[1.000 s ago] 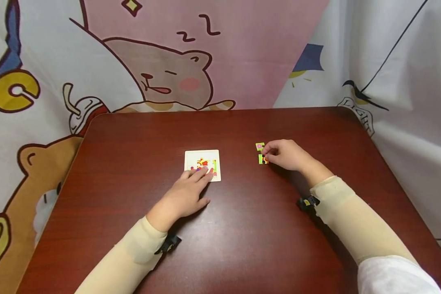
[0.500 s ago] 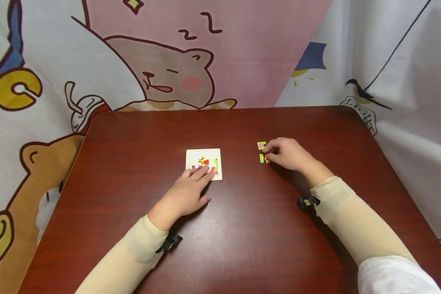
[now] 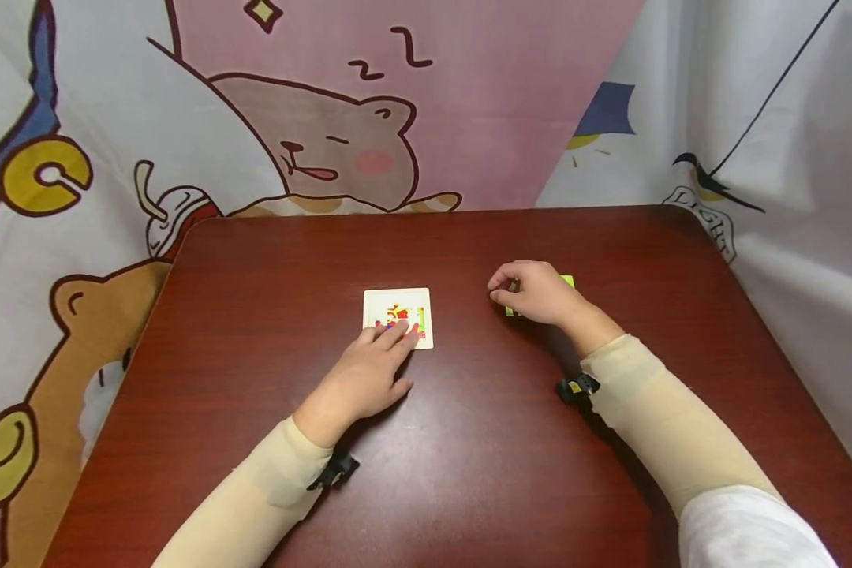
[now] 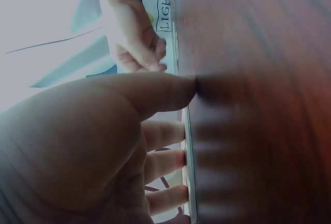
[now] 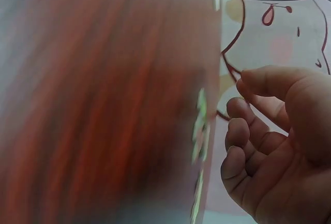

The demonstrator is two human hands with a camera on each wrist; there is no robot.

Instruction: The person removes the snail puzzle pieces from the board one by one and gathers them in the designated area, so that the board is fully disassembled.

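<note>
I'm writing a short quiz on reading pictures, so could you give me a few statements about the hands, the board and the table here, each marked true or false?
1. Fingers of the left grip rest on the white board. True.
2. The right grip also touches the white board. False: it is apart from it, off to the right.
3. A bright green piece shows beside the right grip in the head view. True.
4. The table has a white top. False: it is reddish brown.
5. A black band shows at each wrist, left and right. True.
</note>
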